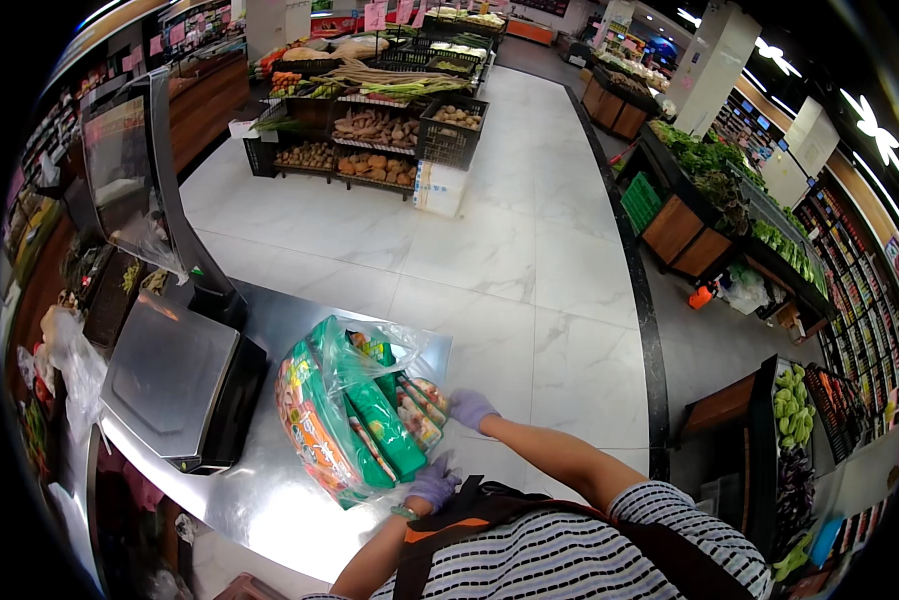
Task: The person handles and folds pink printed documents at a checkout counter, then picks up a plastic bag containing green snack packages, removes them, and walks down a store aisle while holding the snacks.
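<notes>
A clear plastic bag (329, 375) with several green and orange food packets (378, 427) in it lies on a stainless steel counter (269, 495). My left hand (433, 484), in a thin purple glove with a green bracelet at the wrist, is at the bag's near edge; its fingers are partly hidden, and its grip is unclear. At the bag's right side is my right hand (470, 409), also gloved, with its fingertips by the packets; whether it grips anything cannot be told.
Left of the bag stands a weighing scale (172, 375) with a plastic-covered screen (131, 172). Beyond the counter are vegetable shelves (374, 126) and a black crate of potatoes (453, 135). Produce stands (689, 232) line the right. A clear bag (74, 367) hangs at far left.
</notes>
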`<state>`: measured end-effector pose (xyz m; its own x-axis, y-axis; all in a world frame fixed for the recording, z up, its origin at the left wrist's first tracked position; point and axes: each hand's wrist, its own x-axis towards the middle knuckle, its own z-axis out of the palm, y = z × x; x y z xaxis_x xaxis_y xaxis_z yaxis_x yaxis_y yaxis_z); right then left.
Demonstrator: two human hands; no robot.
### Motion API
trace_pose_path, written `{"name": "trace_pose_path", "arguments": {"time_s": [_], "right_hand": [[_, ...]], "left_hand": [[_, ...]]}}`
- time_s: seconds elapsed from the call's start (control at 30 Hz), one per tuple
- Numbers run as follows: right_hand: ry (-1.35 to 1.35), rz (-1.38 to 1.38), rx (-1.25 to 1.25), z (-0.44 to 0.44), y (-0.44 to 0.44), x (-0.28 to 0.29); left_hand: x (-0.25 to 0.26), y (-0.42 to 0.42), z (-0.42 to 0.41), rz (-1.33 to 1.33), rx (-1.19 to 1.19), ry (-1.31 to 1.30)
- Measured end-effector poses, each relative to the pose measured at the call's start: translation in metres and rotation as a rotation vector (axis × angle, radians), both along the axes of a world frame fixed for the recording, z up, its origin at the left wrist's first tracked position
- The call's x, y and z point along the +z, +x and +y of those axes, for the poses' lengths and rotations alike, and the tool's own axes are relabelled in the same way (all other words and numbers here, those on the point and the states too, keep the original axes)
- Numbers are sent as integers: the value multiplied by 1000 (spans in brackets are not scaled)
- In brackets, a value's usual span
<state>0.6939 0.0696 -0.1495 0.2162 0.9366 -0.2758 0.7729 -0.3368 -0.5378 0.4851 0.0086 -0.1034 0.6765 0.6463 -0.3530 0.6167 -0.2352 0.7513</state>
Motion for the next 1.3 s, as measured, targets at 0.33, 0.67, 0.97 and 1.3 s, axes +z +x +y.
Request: {"name": "trace_pose_path", "arguments": {"time_s": [0.33, 0.67, 0.97, 1.3], "right_hand": [[-163, 21, 45, 2, 20, 19], [-279, -157, 263, 47, 23, 35], [-200, 288, 109, 31, 29, 8], [-137, 1036, -345, -16, 15, 36]], "left_hand": [[29, -50, -9, -117, 65, 30], [81, -163, -15, -480, 620, 168], [147, -90, 135, -812, 655, 224], [114, -73, 242, 122, 359, 643]]}}
